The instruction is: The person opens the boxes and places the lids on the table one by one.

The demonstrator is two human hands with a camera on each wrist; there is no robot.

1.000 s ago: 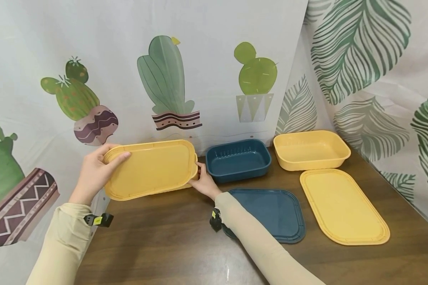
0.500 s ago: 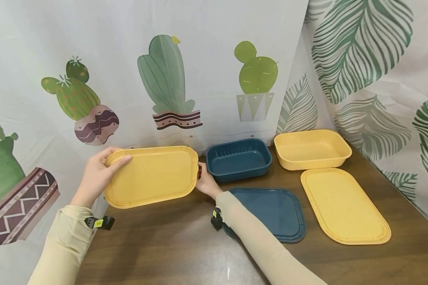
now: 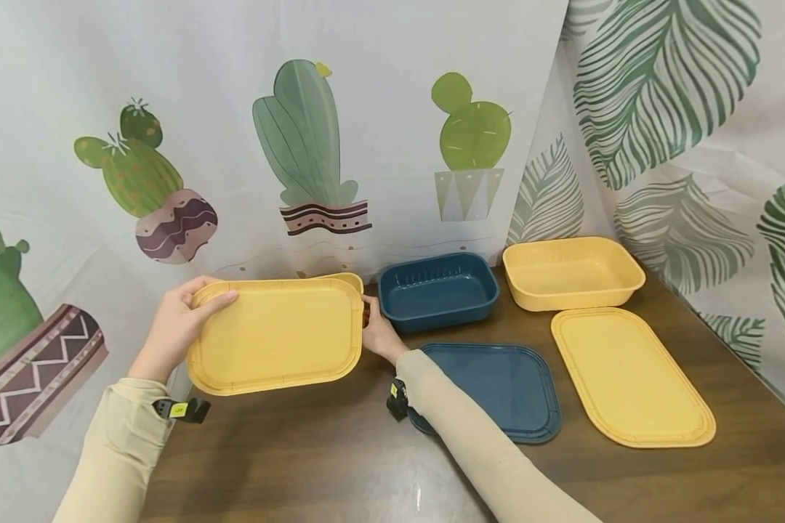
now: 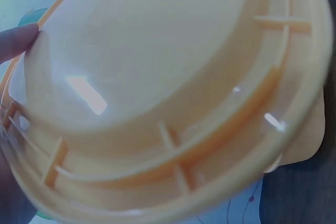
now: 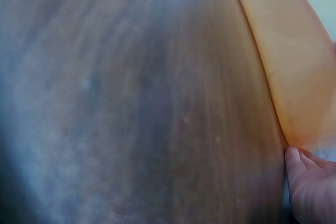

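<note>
In the head view my left hand (image 3: 173, 327) holds a yellow rectangular lid (image 3: 275, 338) by its left end, thumb on the near face, fingers behind. The lid is tilted up above the table, its face toward me. Behind it a yellow box (image 3: 348, 279) is mostly hidden, only its back right rim showing. My right hand (image 3: 381, 333) grips the right end of that box, some fingers hidden by the lid. In the right wrist view, fingertips (image 5: 293, 155) meet the lower corner of the box (image 5: 294, 66). The left wrist view shows the lid's ribbed rim (image 4: 173, 156) close up.
Right of my right hand stands a dark blue box (image 3: 438, 294), with a second yellow box (image 3: 572, 274) beyond it. A blue lid (image 3: 497, 392), partly under my right forearm, and another yellow lid (image 3: 634, 378) lie on the brown table (image 3: 314, 465). Printed cloth hangs behind.
My left hand has lowered the lid toward me and tipped its face further my way. The rim of the box now shows behind its top edge. My right hand has barely shifted.
</note>
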